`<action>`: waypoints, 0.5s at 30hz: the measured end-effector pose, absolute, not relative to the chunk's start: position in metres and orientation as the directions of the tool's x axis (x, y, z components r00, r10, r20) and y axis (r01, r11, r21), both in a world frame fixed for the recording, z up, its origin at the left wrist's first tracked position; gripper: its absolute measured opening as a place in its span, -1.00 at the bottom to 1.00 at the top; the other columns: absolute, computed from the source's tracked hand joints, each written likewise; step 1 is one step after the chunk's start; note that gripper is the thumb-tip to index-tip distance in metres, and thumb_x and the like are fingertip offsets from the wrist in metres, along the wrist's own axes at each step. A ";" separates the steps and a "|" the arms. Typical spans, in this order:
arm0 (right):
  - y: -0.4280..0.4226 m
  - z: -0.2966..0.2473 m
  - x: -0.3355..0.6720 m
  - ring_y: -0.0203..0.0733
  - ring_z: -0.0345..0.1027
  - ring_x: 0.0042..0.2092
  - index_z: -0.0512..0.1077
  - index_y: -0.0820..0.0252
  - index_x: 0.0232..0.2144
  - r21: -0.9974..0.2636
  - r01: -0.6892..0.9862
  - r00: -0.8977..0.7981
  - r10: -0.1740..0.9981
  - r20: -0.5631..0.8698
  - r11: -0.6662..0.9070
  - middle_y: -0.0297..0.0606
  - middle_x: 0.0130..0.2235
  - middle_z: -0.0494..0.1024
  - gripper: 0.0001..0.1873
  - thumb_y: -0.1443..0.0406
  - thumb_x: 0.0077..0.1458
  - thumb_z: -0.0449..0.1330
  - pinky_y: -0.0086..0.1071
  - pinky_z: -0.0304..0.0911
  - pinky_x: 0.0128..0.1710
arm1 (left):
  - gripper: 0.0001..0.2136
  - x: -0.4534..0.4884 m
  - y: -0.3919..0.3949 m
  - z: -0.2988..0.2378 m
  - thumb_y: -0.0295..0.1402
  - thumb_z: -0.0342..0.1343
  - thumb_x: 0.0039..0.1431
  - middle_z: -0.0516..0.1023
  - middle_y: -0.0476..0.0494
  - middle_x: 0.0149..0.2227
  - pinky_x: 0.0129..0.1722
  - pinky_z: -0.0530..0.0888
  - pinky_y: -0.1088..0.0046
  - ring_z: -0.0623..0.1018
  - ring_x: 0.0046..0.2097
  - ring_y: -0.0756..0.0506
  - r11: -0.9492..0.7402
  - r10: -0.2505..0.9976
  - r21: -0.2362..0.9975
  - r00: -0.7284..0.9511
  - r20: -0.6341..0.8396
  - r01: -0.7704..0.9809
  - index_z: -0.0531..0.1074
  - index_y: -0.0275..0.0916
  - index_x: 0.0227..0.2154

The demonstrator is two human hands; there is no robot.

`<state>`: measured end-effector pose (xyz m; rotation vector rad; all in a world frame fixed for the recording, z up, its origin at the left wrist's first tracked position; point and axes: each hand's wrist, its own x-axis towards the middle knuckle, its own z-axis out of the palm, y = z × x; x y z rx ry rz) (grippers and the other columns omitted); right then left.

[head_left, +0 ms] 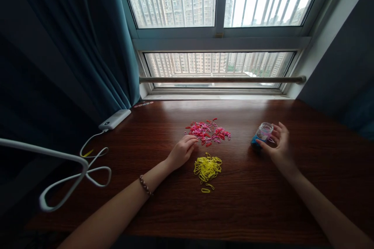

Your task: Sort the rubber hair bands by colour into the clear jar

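Observation:
A loose pile of pink and red rubber bands (207, 131) is spread on the brown wooden table. My left hand (182, 151) rests at the near left edge of that pile, its fingers drawn together; whatever may be between the fingertips is hidden. Closer to me lies a heap of yellow rubber bands (208, 168), with a couple of loose ones just below it. Off to the right, my right hand (279, 144) grips a small clear jar (263, 131), thumb in front and fingers behind. The jar's mouth is uncovered and its lower part looks blue.
A white power bank (115, 120) with a white cable (96, 163) lies at the table's left edge, beside a blue curtain (108, 46). A thick white curved tube (58, 153) juts in from the left. Behind the table is a window with a metal rail (222, 80).

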<state>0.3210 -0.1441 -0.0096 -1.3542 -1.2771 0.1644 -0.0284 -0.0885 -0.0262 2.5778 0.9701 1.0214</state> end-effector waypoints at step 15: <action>-0.157 -0.030 0.292 -0.01 0.42 -0.24 0.18 0.20 -0.09 -0.815 0.544 0.226 0.900 0.372 0.201 -0.09 -0.18 0.48 -0.36 0.09 -0.21 0.26 -0.15 0.34 -0.22 | -0.83 -0.022 -0.096 -0.021 -0.46 -0.08 0.16 0.42 -0.16 -0.15 0.03 0.32 0.25 0.37 -0.05 -0.08 -0.791 0.611 0.383 0.574 0.545 0.478 0.38 -0.24 -0.24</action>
